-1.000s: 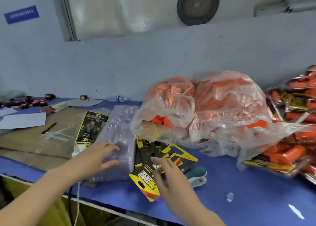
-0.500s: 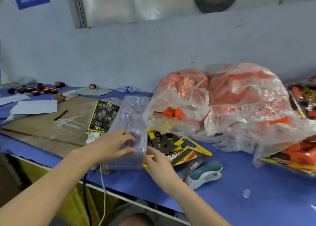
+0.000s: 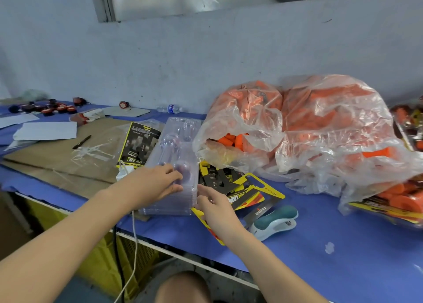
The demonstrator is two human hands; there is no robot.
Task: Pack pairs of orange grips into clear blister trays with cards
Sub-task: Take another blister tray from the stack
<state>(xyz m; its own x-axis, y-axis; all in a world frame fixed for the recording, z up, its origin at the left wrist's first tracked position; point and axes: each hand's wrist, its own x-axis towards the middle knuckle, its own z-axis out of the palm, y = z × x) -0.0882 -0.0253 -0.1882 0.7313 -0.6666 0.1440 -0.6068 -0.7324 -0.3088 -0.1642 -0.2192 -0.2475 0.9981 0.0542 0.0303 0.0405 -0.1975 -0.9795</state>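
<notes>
A stack of clear blister trays [image 3: 175, 147] lies on the blue table. My left hand [image 3: 155, 183] rests on its near end, fingers and thumb curled round a raised moulded bump. At the stack's right edge, my right hand [image 3: 215, 205] pinches the rim of a tray with its fingertips. Yellow-and-black cards [image 3: 242, 189] are fanned out just right of the stack, partly under my right hand. Two clear plastic bags of orange grips [image 3: 297, 131] sit behind the cards; the left bag's mouth is open towards the trays.
A teal-and-white stapler [image 3: 274, 221] lies right of my right hand. Packed blisters [image 3: 402, 202] pile up at the far right. A black card [image 3: 139, 142], cardboard sheet [image 3: 57, 158], pen [image 3: 81, 142] and papers lie left. A white cable [image 3: 134, 234] hangs over the table's front edge.
My right hand moved left off the cards to the tray stack's right edge. My left hand slid onto the stack's near end and curled on it. The view shifted left and down.
</notes>
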